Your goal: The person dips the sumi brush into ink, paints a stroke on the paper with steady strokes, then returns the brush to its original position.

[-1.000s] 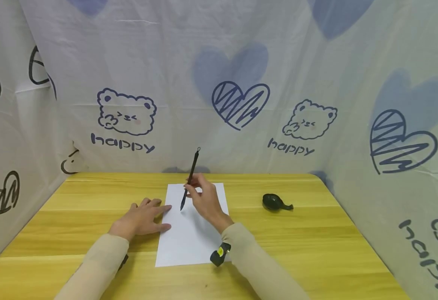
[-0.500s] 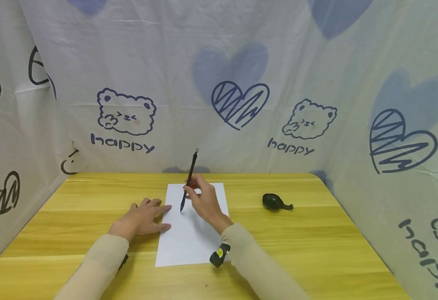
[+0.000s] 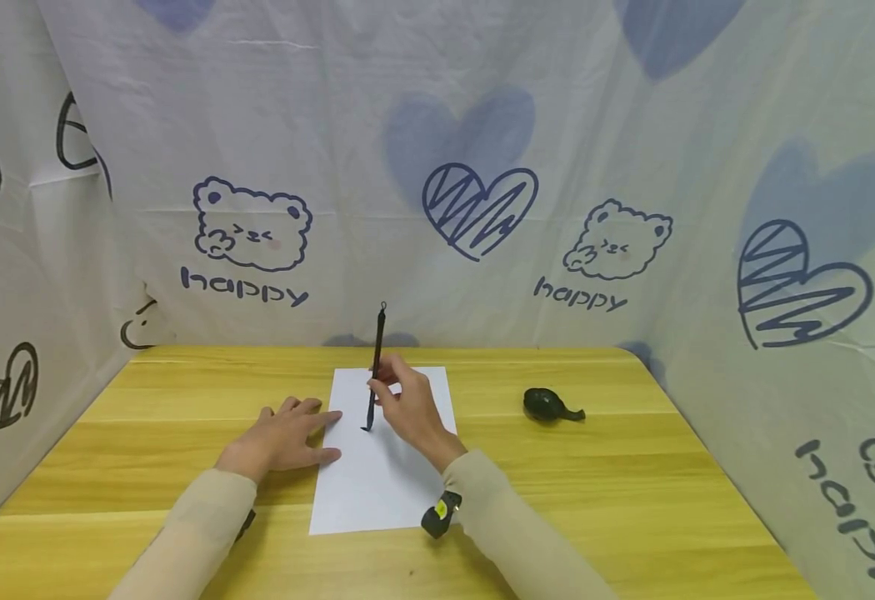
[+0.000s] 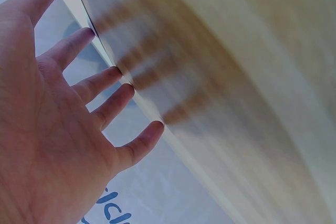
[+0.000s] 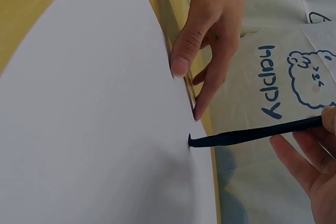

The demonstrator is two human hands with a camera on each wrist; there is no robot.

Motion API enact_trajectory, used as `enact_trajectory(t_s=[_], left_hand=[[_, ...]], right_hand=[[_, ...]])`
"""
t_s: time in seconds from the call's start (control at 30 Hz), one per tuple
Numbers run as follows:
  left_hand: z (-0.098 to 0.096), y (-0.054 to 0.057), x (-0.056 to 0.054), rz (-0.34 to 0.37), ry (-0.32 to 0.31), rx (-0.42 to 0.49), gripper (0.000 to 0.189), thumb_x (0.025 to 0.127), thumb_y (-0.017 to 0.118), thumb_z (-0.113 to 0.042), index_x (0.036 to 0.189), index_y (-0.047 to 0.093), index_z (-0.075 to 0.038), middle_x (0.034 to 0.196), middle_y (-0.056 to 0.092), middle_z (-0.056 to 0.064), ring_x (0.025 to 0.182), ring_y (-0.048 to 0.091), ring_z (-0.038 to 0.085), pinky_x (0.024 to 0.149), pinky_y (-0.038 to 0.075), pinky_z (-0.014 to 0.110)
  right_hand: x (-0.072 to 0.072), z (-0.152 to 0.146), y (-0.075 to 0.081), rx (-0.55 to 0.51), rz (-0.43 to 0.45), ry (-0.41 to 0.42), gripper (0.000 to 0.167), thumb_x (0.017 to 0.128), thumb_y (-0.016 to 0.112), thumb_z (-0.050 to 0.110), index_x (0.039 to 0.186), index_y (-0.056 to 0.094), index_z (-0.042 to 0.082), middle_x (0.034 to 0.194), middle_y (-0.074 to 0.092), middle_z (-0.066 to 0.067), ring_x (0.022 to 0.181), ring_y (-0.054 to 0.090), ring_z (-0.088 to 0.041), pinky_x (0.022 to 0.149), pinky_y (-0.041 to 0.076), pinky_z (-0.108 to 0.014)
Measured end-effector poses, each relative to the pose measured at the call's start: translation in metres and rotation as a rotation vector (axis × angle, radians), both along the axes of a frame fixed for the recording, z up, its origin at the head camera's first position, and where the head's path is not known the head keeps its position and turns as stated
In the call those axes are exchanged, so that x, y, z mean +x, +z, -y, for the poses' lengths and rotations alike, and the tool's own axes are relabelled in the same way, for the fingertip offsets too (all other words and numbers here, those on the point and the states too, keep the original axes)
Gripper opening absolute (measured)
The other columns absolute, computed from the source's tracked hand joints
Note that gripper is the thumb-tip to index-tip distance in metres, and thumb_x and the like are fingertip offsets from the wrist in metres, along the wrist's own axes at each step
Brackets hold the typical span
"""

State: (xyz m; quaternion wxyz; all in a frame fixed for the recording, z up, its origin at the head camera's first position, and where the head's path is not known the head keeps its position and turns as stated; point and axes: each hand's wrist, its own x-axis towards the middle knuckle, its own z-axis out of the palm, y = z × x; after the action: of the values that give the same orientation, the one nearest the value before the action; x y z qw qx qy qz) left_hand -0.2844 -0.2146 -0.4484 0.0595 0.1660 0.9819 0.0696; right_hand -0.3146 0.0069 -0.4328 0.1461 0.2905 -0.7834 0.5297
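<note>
My right hand (image 3: pixel 410 408) pinches a black writing brush (image 3: pixel 377 350) by its handle, held nearly upright. The brush tip meets the white sheet of paper (image 3: pixel 377 492), and its bristles bend sideways there in the right wrist view, where a small dark mark (image 5: pixel 189 138) shows at the tip. With fingers spread, my left hand (image 3: pixel 280 437) lies at the paper's left edge, thumb and index fingertip on the sheet. In the left wrist view the fingertips of the left hand (image 4: pixel 68 124) rest along the surface.
A black, rounded object with a short curved stem (image 3: pixel 546 405) lies on the wooden table (image 3: pixel 595 500) to the right of the paper. Behind and on both sides hangs a white curtain (image 3: pixel 362 167) printed with hearts, bears and the word happy.
The brush has swung more upright and its tip has come down slightly toward me on the paper; a short dark mark now shows there. The left hand has stayed in place.
</note>
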Motion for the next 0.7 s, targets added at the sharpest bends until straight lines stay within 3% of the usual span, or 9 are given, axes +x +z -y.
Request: enact_trajectory(t_s=[0.43,0.7], left_hand=[[0.0004,-0.0022,-0.0016,0.010,0.010,0.011,0.071,0.092,0.065,-0.062,0.151,0.054,-0.022,0.158,0.046,0.022,0.140,0.044,0.046,0.108,0.034,0.077],[0.0018,-0.0040,-0.0026,0.002,0.003,0.021,0.072,0.092,0.065,-0.062,0.151,0.054,-0.022,0.157,0.046,0.022,0.140,0.044,0.047,0.107,0.035,0.076]], right_hand=[[0.0003,-0.0023,-0.0013,0.010,0.008,-0.008,0.014,0.101,0.063,0.004,0.115,0.063,0.001,0.100,0.072,-0.017,0.092,0.071,-0.025,0.072,0.062,-0.022],[-0.0002,-0.0041,-0.0016,-0.017,0.008,-0.020,0.013,0.100,0.063,0.002,0.113,0.063,0.001,0.100,0.072,-0.018,0.091,0.072,-0.028,0.073,0.065,-0.036]])
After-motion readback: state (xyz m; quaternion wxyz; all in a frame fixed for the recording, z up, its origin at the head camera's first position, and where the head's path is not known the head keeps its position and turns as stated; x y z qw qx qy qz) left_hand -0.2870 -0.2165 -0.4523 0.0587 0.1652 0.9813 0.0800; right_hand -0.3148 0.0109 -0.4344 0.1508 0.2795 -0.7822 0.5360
